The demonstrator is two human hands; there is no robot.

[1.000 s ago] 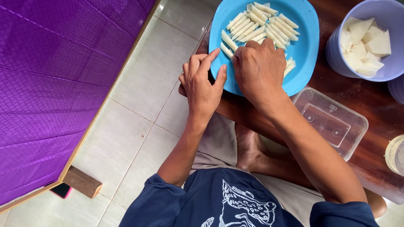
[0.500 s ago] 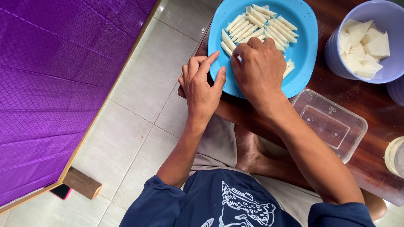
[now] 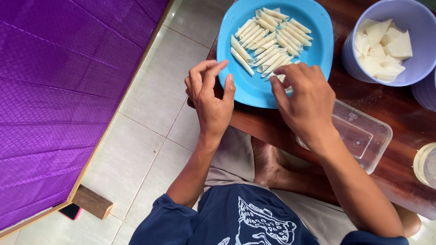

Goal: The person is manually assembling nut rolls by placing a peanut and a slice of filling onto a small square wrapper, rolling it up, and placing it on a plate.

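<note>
Fingers [image 3: 290, 72] on rolls [image 3: 268, 38], one blue plate [image 3: 318, 50], two hands

We count few packages here, no labels, signs or screens. At 3 o'clock of the frame – a clear plastic container [image 3: 359, 134], rectangular with rounded corners, lidless, lying on the dark wooden table [image 3: 399, 113]; the right hand [image 3: 304, 102] and its wrist overlap its 9 o'clock end. At 1 o'clock of the container we see a lilac round tub [image 3: 363, 68] holding pale wrapper pieces, a second lilac tub [image 3: 427, 93] cut by the frame edge just beside it. At 4 o'clock of the container – a round translucent lid or jar top [image 3: 427, 164], partly out of view.
</note>
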